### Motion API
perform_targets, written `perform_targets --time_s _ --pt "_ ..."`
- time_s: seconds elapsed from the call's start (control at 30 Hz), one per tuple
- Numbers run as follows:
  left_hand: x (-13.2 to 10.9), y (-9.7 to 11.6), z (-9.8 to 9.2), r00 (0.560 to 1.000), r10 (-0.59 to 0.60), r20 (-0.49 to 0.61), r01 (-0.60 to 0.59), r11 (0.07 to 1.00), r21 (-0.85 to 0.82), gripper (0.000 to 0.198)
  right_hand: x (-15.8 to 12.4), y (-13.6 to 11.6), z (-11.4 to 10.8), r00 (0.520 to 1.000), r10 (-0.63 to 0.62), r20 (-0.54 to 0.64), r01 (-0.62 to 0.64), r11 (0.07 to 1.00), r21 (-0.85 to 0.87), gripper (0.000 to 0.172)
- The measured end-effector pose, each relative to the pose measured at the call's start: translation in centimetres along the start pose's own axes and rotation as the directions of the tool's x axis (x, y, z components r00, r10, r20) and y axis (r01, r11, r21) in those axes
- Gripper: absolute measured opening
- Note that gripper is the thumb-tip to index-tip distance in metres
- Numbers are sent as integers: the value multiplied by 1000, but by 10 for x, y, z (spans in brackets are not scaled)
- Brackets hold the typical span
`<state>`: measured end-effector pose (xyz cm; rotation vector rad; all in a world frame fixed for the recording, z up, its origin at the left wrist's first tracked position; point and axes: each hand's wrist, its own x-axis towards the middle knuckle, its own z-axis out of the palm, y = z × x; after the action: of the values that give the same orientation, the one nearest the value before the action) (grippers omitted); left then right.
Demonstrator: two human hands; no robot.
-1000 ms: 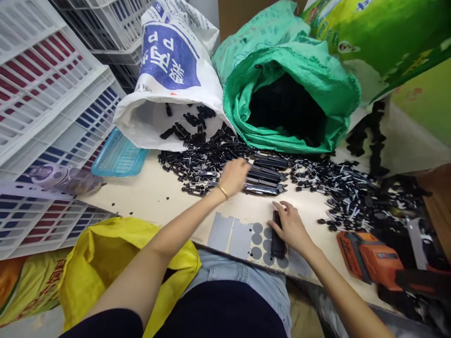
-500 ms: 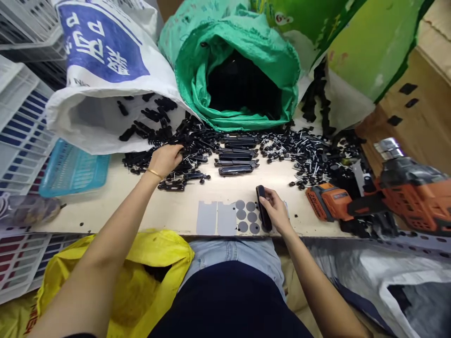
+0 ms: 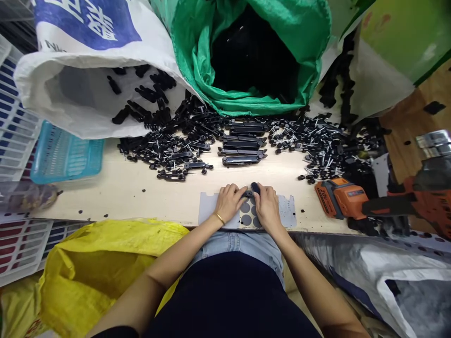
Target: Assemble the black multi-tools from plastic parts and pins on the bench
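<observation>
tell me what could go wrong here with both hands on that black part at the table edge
The black part is pinched between the left hand and right hand right at the table edge; a slip could drop it into the lap or the yellow bag. The drill sits close to that edge beside the right arm; a nudge might knock it off.
</observation>
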<state>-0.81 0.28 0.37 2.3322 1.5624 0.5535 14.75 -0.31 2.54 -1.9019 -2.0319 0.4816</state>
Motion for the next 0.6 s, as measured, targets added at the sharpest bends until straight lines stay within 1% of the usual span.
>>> perform_targets --time_s 0.07,0.17,0.3,0.47,0.6 --pt "4 -1 0 1000 4 0 -4 1000 -24 31 -2 -2 -1 1000 -26 7 26 1000 2 43" --pt "6 1 5 998 -50 -43 47 997 -67 29 -5 -4 -2 999 -51 18 50 999 20 44" --pt "5 7 12 990 -111 -86 99 986 -131 29 -6 -2 -1 998 -39 40 38 999 30 49" --pt "8 12 14 965 -238 -109 217 960 -175 29 -3 3 -1 997 -22 74 12 991 133 50" --pt "10 12 15 963 -247 -105 224 955 -196 30 -3 5 -1 997 -5 76 -11 979 206 49"
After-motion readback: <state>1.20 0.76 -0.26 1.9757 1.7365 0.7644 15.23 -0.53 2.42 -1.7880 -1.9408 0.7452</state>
